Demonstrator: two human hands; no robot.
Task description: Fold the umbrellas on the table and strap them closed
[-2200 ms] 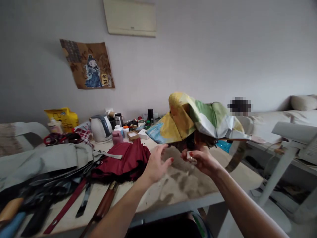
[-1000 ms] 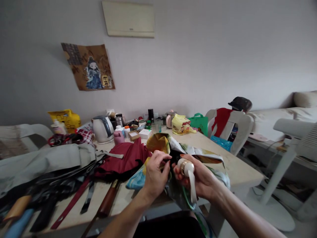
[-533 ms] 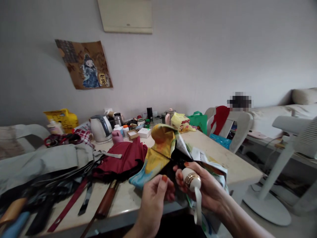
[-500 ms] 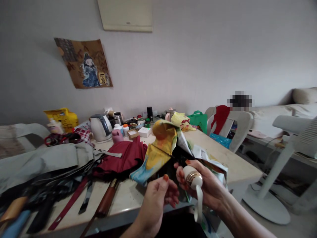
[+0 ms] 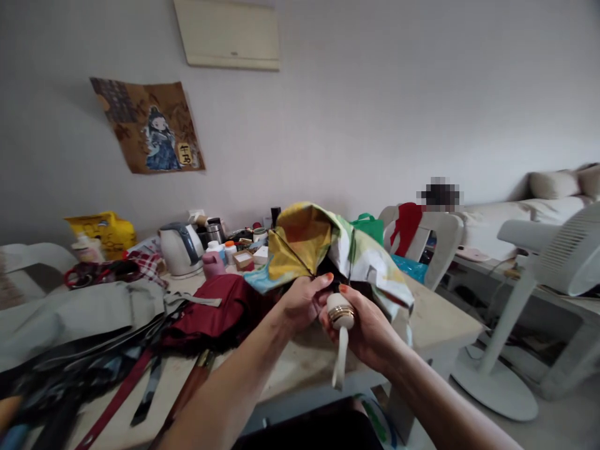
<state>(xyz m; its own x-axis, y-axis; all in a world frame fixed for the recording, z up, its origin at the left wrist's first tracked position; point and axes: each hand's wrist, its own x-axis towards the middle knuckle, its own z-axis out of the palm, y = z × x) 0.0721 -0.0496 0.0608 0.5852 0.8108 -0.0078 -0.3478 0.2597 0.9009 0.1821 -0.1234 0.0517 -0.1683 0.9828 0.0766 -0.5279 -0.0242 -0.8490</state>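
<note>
I hold a folding umbrella with a yellow, green and white canopy (image 5: 323, 240) above the table's near edge. My right hand (image 5: 363, 325) is closed round its cream handle (image 5: 340, 310), which has a gold ring and a strap hanging down. My left hand (image 5: 300, 299) is closed on the canopy fabric beside the handle. The canopy is half collapsed and bunched over both hands.
On the table (image 5: 435, 319) lie a dark red umbrella (image 5: 215, 312), grey and black umbrellas (image 5: 79, 325), a kettle (image 5: 180, 250) and small bottles and boxes. A white chair (image 5: 434, 240) with red cloth stands behind; a white fan (image 5: 529, 281) stands right.
The umbrella has come up from the table edge. My left hand moved from below the handle up onto the canopy fabric. The camera has turned slightly right.
</note>
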